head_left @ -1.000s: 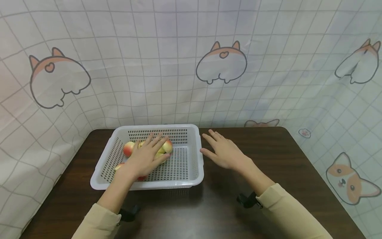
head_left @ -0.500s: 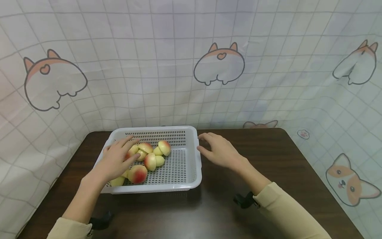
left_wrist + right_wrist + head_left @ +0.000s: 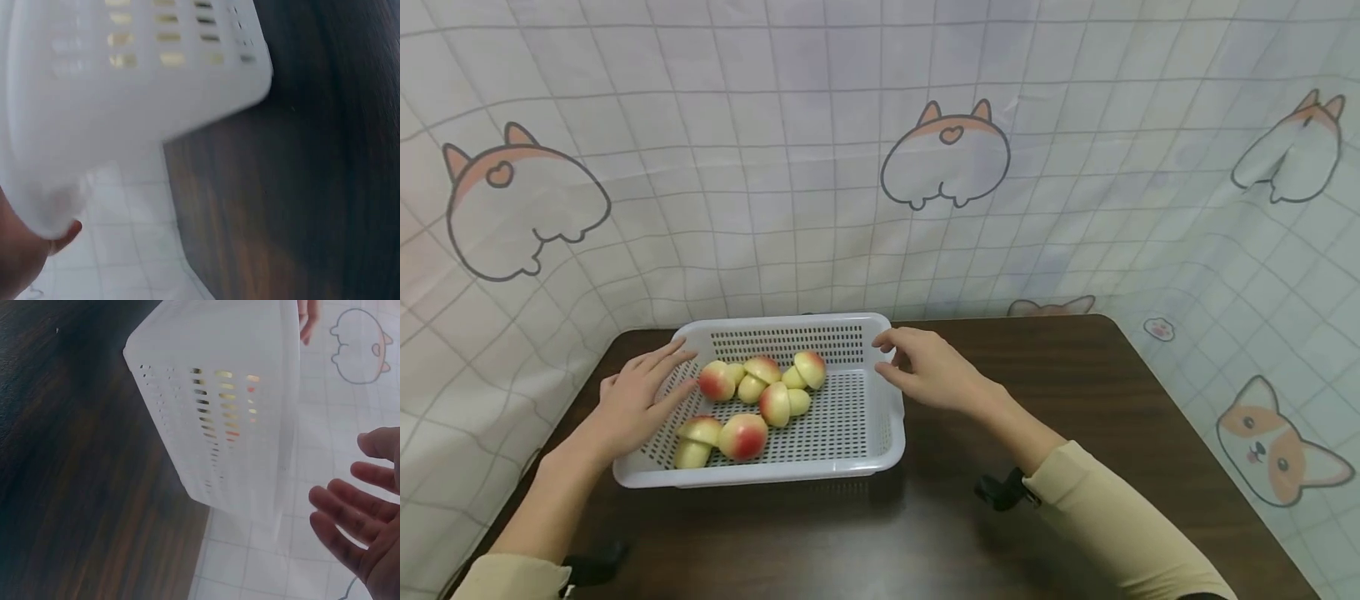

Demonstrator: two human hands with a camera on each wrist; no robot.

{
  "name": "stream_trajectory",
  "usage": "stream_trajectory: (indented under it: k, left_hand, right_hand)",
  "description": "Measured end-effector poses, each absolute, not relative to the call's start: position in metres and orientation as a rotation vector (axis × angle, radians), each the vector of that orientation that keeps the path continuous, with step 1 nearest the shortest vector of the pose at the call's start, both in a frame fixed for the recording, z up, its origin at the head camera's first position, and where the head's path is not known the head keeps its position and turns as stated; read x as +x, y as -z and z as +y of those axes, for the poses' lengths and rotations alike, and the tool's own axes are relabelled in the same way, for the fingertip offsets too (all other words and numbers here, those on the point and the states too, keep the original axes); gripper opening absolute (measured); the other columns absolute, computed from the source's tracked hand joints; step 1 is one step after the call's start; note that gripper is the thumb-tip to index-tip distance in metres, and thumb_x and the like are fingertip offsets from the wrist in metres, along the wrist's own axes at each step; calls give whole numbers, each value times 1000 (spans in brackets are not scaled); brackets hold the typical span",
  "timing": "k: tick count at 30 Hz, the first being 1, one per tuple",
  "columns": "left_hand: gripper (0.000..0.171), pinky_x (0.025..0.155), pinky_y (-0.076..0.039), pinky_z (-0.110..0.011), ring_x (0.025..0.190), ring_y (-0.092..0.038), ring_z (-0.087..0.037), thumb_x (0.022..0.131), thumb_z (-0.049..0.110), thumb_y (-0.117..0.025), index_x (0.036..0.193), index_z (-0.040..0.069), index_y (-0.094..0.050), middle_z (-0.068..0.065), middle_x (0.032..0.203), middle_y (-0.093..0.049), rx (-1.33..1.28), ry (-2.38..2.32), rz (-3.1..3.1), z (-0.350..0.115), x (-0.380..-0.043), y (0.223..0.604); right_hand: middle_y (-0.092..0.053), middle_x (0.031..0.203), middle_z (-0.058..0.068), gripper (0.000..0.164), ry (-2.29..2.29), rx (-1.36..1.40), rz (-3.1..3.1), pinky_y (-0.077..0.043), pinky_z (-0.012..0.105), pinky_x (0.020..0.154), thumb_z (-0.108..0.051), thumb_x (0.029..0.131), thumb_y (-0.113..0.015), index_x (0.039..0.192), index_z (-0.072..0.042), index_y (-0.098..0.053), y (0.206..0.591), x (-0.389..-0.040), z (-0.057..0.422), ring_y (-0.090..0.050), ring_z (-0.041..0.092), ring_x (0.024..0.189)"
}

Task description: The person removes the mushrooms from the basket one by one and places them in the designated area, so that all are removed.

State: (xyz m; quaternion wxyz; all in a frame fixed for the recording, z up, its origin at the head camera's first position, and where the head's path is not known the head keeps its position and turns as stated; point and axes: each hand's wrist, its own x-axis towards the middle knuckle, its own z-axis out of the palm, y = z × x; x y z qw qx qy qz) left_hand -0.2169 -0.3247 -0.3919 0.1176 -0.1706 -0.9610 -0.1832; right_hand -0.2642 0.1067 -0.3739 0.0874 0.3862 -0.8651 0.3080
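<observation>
A white slotted plastic basket (image 3: 850, 468) stands on the table, holding several mushrooms (image 3: 778, 405) with pale yellow stems and red-and-yellow caps. My left hand (image 3: 638, 403) is at the basket's left rim with its fingers fairly straight; in the left wrist view part of this hand (image 3: 22, 247) shows beside the rim, and whether it touches cannot be told. Over by the right rim is my right hand (image 3: 928, 371), its fingers loosely bent and holding nothing. The right wrist view shows the right hand's fingers (image 3: 350, 509) apart from the basket wall (image 3: 250, 462).
The dark wooden table (image 3: 1030, 367) extends to the right of the basket and in front of it. A white grid-patterned cloth (image 3: 820, 250) with cartoon dogs hangs behind and along both sides. Dark wrist mounts (image 3: 1000, 492) stick out below the wrists.
My left hand has moved left from above the mushrooms to the basket's left rim, uncovering them. The right hand has shifted slightly left towards the right rim, its fingers bending more.
</observation>
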Motion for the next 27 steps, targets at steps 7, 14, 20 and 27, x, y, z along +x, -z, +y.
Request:
stream_trajectory:
  k: [7, 14, 20, 27]
  left_hand:
    - [49, 85, -26, -75, 137, -31, -54, 107, 29, -55, 150, 7, -49, -17, 164, -32, -512, 596, -2791, -349, -222, 398]
    - [47, 94, -25, -76, 137, -33, -53, 105, 23, -58, 148, 2, -51, -18, 161, -37, -557, 624, -2740, -366, -224, 405]
    - [44, 114, -25, -54, 132, -40, -54, 104, 13, -59, 144, -5, -52, -26, 153, -45, -693, 695, -2646, -376, -227, 412]
    - [43, 98, -20, -6, 119, -53, -40, 101, 3, -59, 143, -5, -54, -27, 145, -54, -779, 659, -2597, -385, -229, 423]
  right_hand:
    - [-69, 115, 10, 25, -1026, 1218, -2567, -56, 39, 79, -12, 99, -67, 122, -2, -65, 374, -273, 95, -66, 18, 94]
    - [-68, 119, 11, 26, -1074, 1271, -2582, -56, 38, 81, -11, 99, -68, 123, -1, -65, 379, -277, 80, -66, 19, 98]
    - [-67, 122, 11, 28, -1094, 1272, -2635, -55, 32, 83, -11, 99, -67, 124, 0, -63, 382, -278, 67, -66, 20, 102]
    - [-64, 127, 11, 30, -1137, 1221, -2715, -53, 26, 84, -14, 101, -65, 127, 0, -61, 390, -281, 54, -65, 20, 107]
